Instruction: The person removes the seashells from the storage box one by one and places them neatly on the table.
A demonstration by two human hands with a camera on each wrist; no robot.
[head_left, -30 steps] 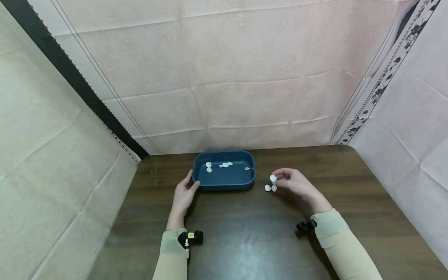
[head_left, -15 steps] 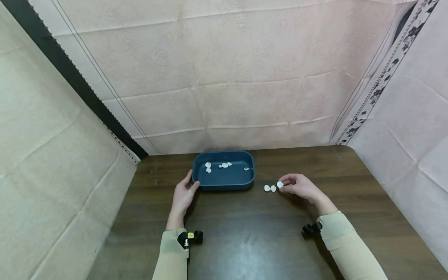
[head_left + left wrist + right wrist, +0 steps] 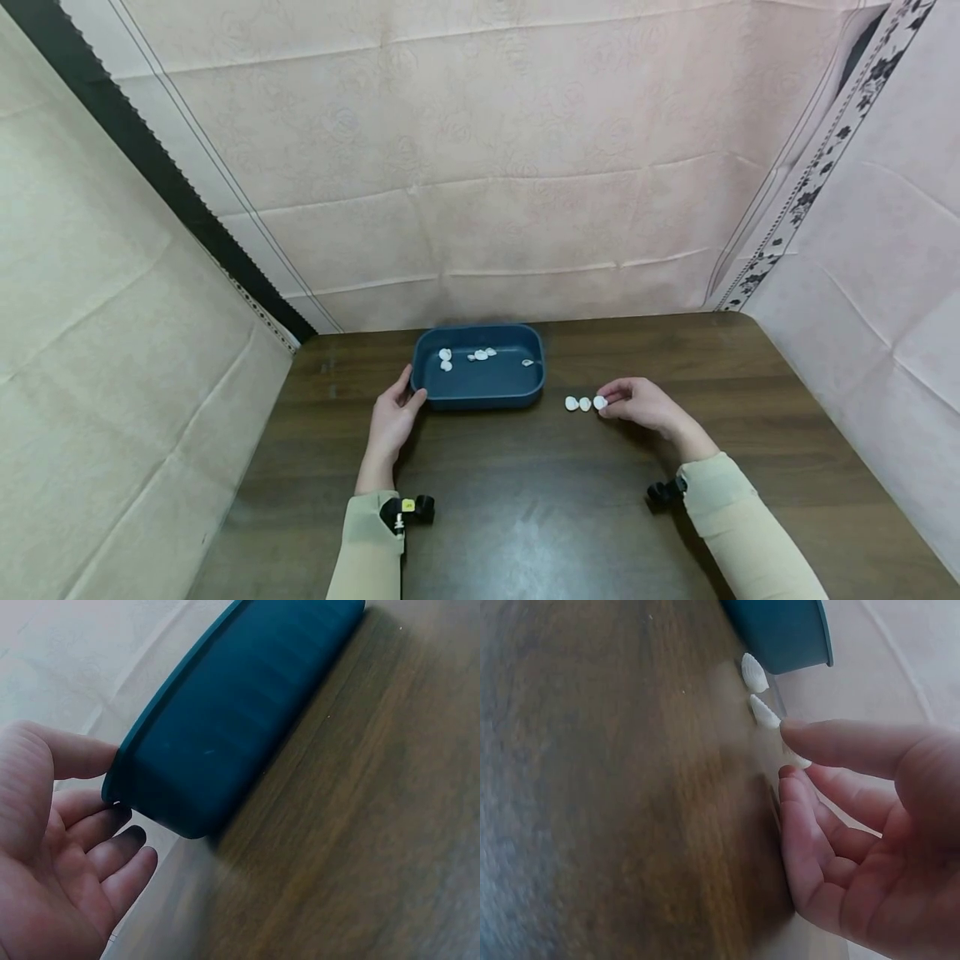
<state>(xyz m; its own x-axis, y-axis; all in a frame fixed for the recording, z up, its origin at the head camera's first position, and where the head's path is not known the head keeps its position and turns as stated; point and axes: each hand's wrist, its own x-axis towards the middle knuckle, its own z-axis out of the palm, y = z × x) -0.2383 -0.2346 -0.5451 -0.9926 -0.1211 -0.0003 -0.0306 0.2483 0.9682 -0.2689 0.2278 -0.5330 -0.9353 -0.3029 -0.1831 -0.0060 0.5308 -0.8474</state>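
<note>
My left hand (image 3: 393,423) pinches the left rim of a dark blue rectangular tray (image 3: 487,387) between thumb and fingers. In the left wrist view, the tray's outer wall (image 3: 202,735) rises beside the hand. My right hand (image 3: 643,405) pinches a white seashell (image 3: 600,402) by its edge, low at the tabletop. Just left of it, two more white shells (image 3: 572,403) lie side by side, making a short row. In the right wrist view the ribbed shells (image 3: 755,673) show clearly, while thumb and fingertips mostly hide the held shell (image 3: 797,760).
Inside the tray lie several small white shells (image 3: 482,355), grouped at left and middle, with a single shell (image 3: 527,362) at right. The brown wooden table (image 3: 495,483) ends at the back against a pale cloth (image 3: 480,192). Cloth also hangs along both sides.
My right hand has carried its shell rightward from above the other two and lowered it to the table at the row's right end. The left hand stays on the tray.
</note>
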